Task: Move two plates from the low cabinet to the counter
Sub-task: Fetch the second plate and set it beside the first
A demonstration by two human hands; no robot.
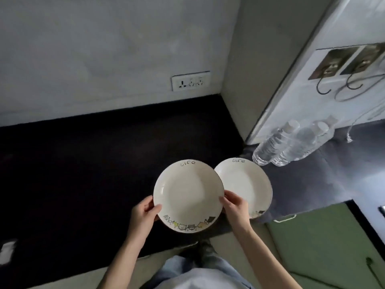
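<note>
Two white plates with "life" written on the far rim and small drawings along the near rim are over the dark counter (83,174). The left plate (188,195) overlaps the edge of the right plate (248,182). My left hand (145,213) grips the left plate's near-left rim, thumb on top. My right hand (235,207) holds the left plate's right rim, where the two plates meet. I cannot tell whether either plate rests on the counter.
Several clear water bottles (289,144) stand just behind the right plate, by a white wall with hooks (337,86). A wall socket (190,80) sits above the counter's back edge. The counter's front edge runs below the plates; floor and my legs are beneath.
</note>
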